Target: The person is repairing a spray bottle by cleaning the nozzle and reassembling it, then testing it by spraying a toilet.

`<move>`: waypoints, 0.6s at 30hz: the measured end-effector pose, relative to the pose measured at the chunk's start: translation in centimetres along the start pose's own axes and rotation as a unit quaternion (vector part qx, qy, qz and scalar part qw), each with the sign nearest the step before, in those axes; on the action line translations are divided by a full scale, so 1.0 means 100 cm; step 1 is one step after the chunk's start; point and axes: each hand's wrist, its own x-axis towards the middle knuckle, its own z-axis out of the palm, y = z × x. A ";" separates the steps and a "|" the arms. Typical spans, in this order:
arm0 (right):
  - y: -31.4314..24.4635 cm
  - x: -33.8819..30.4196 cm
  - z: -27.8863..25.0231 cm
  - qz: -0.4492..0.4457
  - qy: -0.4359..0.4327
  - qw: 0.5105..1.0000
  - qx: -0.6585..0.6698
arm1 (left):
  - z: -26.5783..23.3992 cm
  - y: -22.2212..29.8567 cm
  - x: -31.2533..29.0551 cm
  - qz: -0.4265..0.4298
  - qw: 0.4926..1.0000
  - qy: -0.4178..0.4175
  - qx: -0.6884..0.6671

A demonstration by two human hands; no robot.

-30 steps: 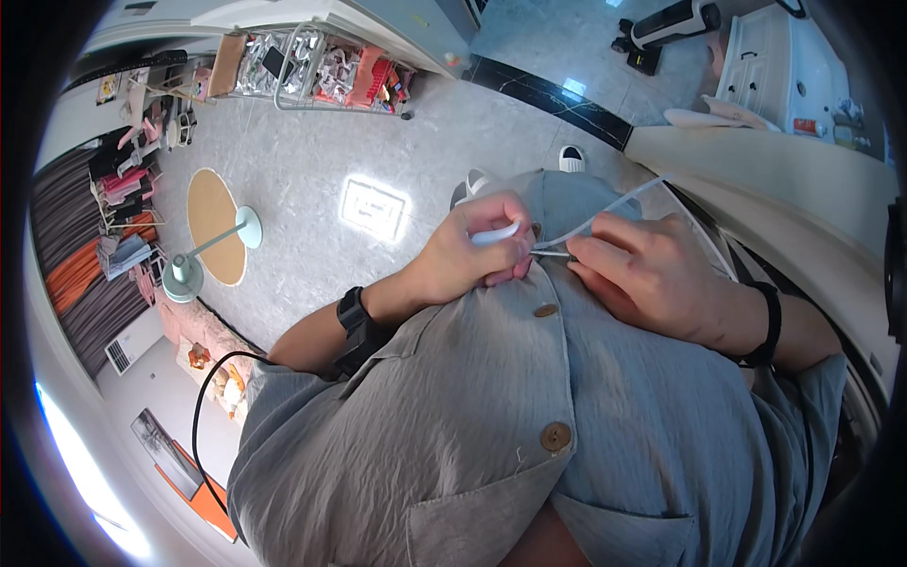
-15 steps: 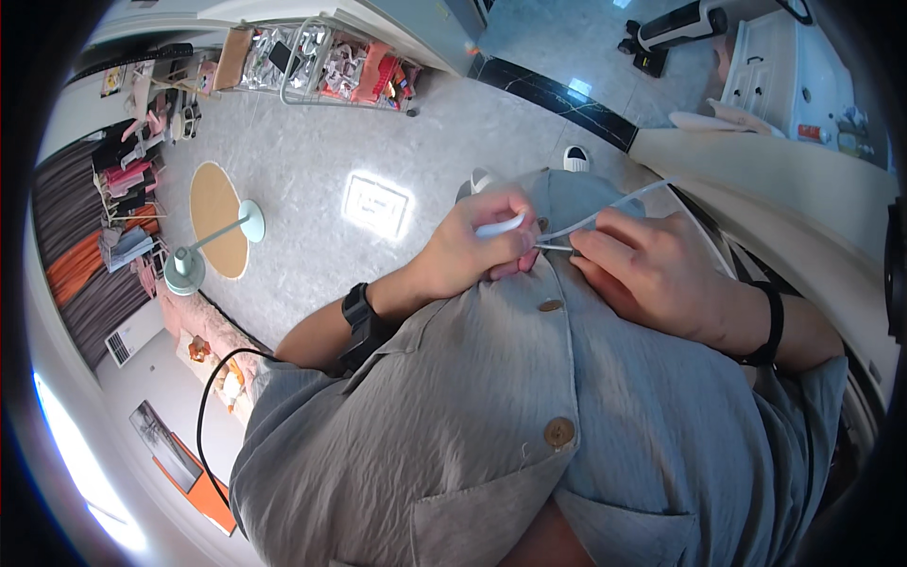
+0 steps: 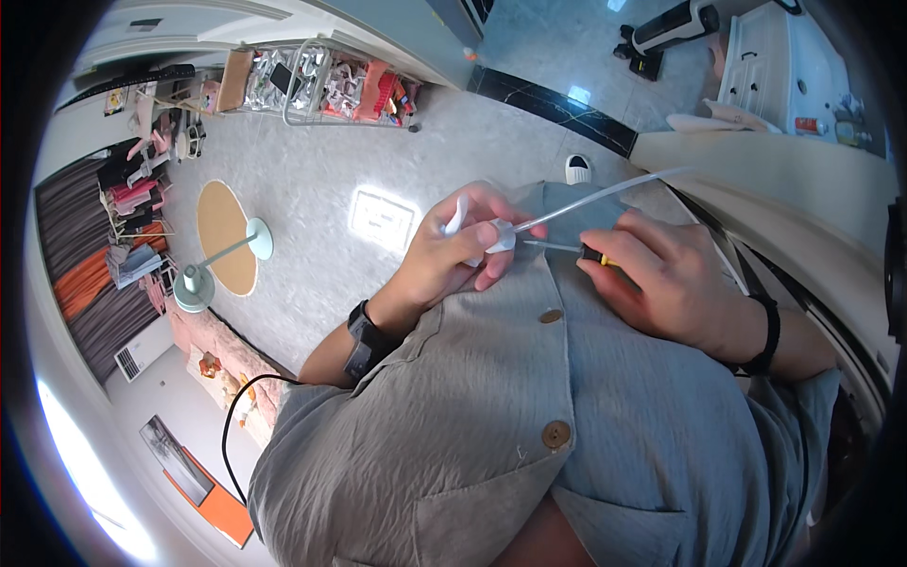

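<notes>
In front of my belly, my left hand [image 3: 463,236] is closed around a small white plastic pump head [image 3: 501,235], perhaps from a spray bottle; its curved white lever [image 3: 455,217] sticks up between thumb and fingers. A long clear tube [image 3: 600,194] runs from it up to the right, above my other hand. My right hand [image 3: 661,274] pinches a small screwdriver [image 3: 595,255] by its black and yellow handle. Its thin metal shaft points left at the pump head, with the tip just short of the left fingers. Part of the handle is hidden by my fingers.
A wheeled rack [image 3: 331,90] full of packets stands at the far left. Nearer are a pale green floor lamp [image 3: 194,283], a round tan mat [image 3: 225,231] and a pink bed [image 3: 203,331]. A white cabinet [image 3: 756,61] and upright floor cleaner [image 3: 675,28] stand far right.
My left hand has turned, showing more of the pump head, and the tube has swung upward. The screwdriver tip has drawn away from the left fingers, and its handle now shows.
</notes>
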 end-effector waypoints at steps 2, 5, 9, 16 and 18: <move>0.004 0.001 0.004 0.015 0.046 0.999 0.020 | 0.000 0.003 0.002 0.017 0.998 0.006 -0.060; 0.008 0.002 0.008 0.043 0.087 0.994 0.045 | 0.005 0.010 0.010 0.028 0.998 0.054 -0.024; 0.014 0.006 0.010 0.053 0.099 0.991 0.077 | 0.002 0.016 0.016 0.050 0.995 0.066 -0.047; 0.021 0.049 0.001 -0.002 0.161 0.980 0.119 | 0.008 0.044 0.033 0.077 0.995 0.045 -0.037; 0.022 0.072 -0.009 -0.055 0.139 0.988 0.040 | 0.010 0.054 0.035 0.056 0.998 0.029 -0.004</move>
